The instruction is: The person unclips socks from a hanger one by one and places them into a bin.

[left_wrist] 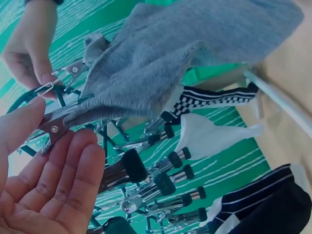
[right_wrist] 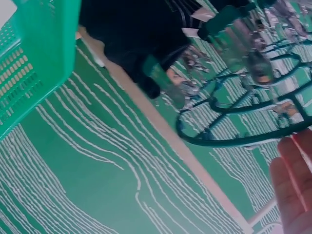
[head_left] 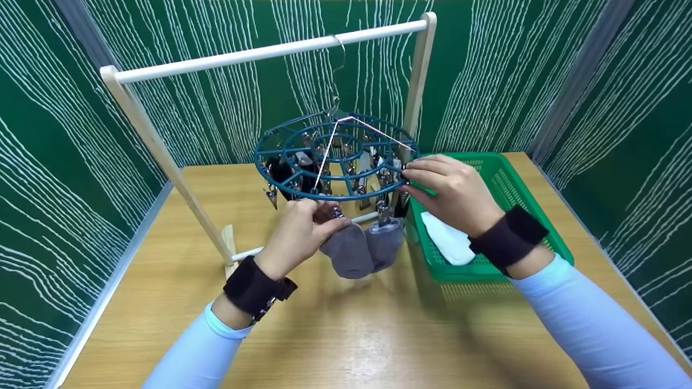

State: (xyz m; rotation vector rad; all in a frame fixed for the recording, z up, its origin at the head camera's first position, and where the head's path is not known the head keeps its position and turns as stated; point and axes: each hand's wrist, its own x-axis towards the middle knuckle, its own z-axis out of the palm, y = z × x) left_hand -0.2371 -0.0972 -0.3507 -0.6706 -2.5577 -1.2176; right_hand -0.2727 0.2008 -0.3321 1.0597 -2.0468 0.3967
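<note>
A round blue-green clip hanger (head_left: 346, 175) hangs by its hook from a rail. My left hand (head_left: 303, 224) pinches a metal clip (left_wrist: 54, 127) below the near rim, between thumb and fingers. In that clip's jaws is the edge of a grey sock (head_left: 348, 251). A second grey sock (head_left: 386, 243) hangs close beside it from another clip. My right hand (head_left: 451, 186) holds the hanger's rim at the right, fingers above and thumb below in the head view. Only its fingertips (right_wrist: 287, 151) show at the rim in the right wrist view.
The white rail (head_left: 270, 51) sits on a wooden frame. A green basket (head_left: 540, 232) with a white cloth item (head_left: 448, 240) stands at the right. Black striped socks (left_wrist: 258, 204), a checkered sock (left_wrist: 209, 101) and a white one (left_wrist: 207, 136) hang among several clips.
</note>
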